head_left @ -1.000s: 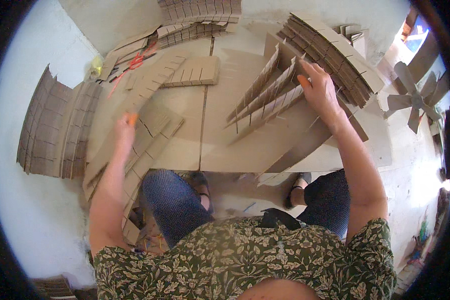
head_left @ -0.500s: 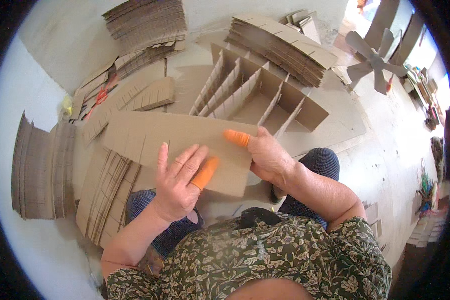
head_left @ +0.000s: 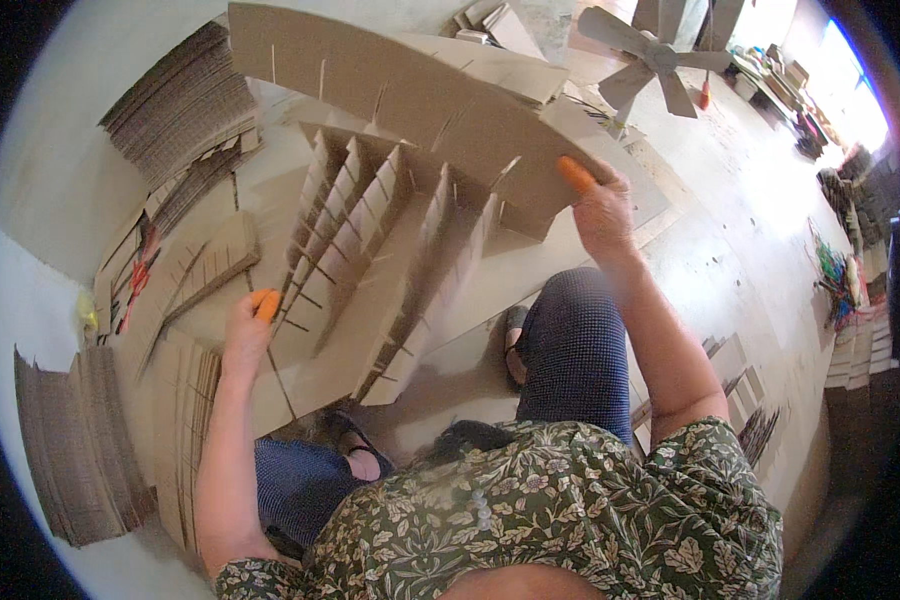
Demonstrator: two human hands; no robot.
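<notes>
My right hand [head_left: 602,212], an orange cover on its thumb, grips the right end of a long slotted cardboard strip [head_left: 450,110]. That strip is held up, tilted, over the far part of a cardboard divider assembly [head_left: 340,290]. Several slotted panels stand in the assembly, running from far to near. My left hand [head_left: 245,335], also with an orange finger cover, is closed at the near end of the leftmost slotted panel [head_left: 305,215]. Its fingers are partly hidden. Whether the raised strip touches the panels' upper edges I cannot tell.
Stacks of cardboard stand at the far left [head_left: 185,105], near left [head_left: 75,440] and beside my left forearm [head_left: 185,430]. Red-handled scissors [head_left: 142,275] lie at the left. A grey fan [head_left: 660,58] stands at the far right. My knee [head_left: 580,350] is close to the assembly.
My right hand has lifted a cardboard strip from over my lap, away and up above the assembly. My left hand has left its flat surface and closed at a panel's end. The view has shifted.
</notes>
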